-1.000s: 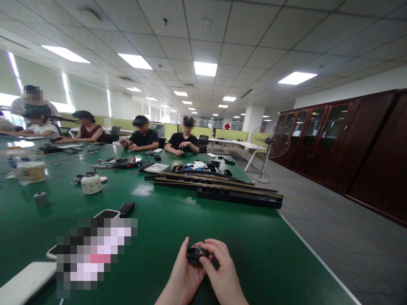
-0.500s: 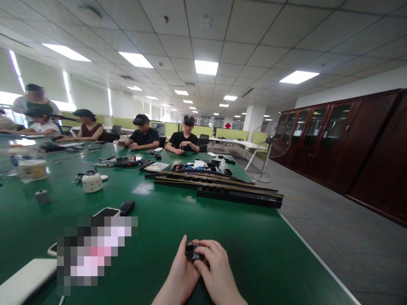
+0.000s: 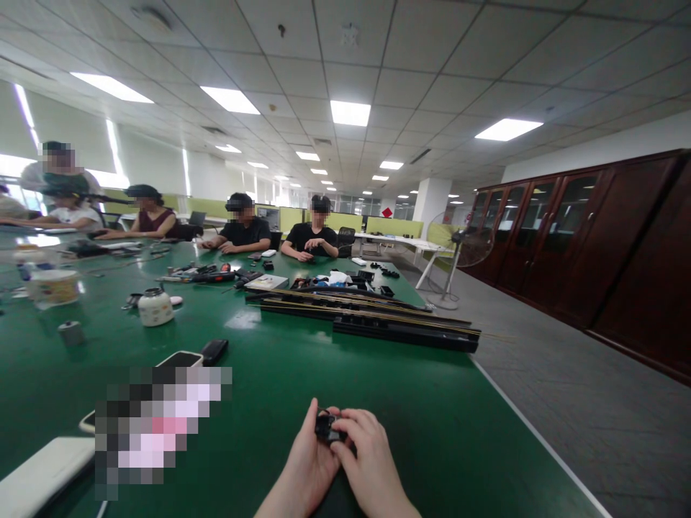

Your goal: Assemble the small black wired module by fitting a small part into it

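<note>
Between my hands, low over the near part of the green table [image 3: 259, 439], is a small black plastic part [image 3: 324, 426] with a hollow, box-like shape. My left hand [image 3: 309, 460] cups it from the left and below, thumb up along its side. The fingers and thumb of my right hand [image 3: 367, 446] are closed on its right end and cover that end. A thin dark wire or strip seems to rise at its top edge. Its finer details are too small to make out.
Long black rails with thin brass-coloured rods [image 3: 399, 334] lie ahead. To the left are a phone [image 3: 181, 359], a black wallet-like item [image 3: 214, 351], a white slab [image 3: 48, 471], a white jar [image 3: 155, 308] and a metal cylinder [image 3: 71, 332]. Several people sit across the table.
My right hand has shifted slightly left over the black part, and its fingers now reach further across it. The part has turned a little in my left hand.
</note>
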`<state>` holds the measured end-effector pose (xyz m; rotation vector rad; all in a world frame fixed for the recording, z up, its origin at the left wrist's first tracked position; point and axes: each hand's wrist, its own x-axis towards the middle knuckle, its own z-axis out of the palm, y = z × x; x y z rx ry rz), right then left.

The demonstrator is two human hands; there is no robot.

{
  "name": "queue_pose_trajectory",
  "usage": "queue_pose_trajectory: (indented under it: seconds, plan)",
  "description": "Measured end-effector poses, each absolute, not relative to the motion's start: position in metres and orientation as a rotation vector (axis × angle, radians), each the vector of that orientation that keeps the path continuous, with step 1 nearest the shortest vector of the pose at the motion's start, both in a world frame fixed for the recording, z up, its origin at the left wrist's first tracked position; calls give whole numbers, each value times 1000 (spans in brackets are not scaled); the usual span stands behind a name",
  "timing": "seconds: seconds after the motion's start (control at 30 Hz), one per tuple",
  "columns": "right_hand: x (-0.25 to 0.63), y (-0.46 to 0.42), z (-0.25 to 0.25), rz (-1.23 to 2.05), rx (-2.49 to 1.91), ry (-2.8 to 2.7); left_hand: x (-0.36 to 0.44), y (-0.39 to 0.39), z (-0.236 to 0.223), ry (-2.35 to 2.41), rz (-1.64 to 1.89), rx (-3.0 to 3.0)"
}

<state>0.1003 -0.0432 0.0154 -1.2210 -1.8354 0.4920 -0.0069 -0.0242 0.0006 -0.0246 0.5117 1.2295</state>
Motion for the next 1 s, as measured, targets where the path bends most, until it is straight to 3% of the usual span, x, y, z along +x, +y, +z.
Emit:
queue_pose_trajectory:
  seconds: [1.0]
  plan:
    - [102, -42, 14, 726, -1161, -1592, -13, -29, 17, 464, 1141, 67]
